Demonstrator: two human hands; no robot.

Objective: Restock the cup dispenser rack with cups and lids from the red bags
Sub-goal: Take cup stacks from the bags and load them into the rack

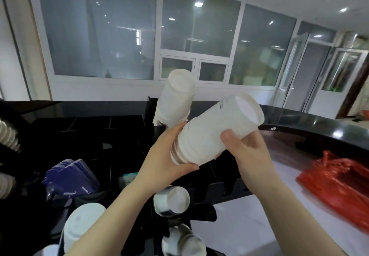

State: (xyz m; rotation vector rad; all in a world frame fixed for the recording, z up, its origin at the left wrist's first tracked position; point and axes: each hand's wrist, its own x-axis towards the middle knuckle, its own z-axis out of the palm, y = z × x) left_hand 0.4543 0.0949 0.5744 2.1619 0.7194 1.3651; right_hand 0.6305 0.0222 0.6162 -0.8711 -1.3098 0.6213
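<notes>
Both hands hold one stack of white paper cups (217,128), tilted with its closed bottom end up to the right. My left hand (169,156) grips the stack's lower, rim end. My right hand (247,150) grips its upper part from below, thumb on top. Behind it, a second stack of white cups (178,98) sticks up out of the black dispenser rack (111,128). Further cup stacks sit in the rack's near slots (172,199), (184,241). A red plastic bag (337,181) lies on the white counter at the right.
Dark blue packets (73,176) lie in the rack at the left, next to a white lidded stack (81,225). Ribbed white stacks (8,132) show at the far left edge. A black curved counter (319,128) runs behind, with glass windows beyond it.
</notes>
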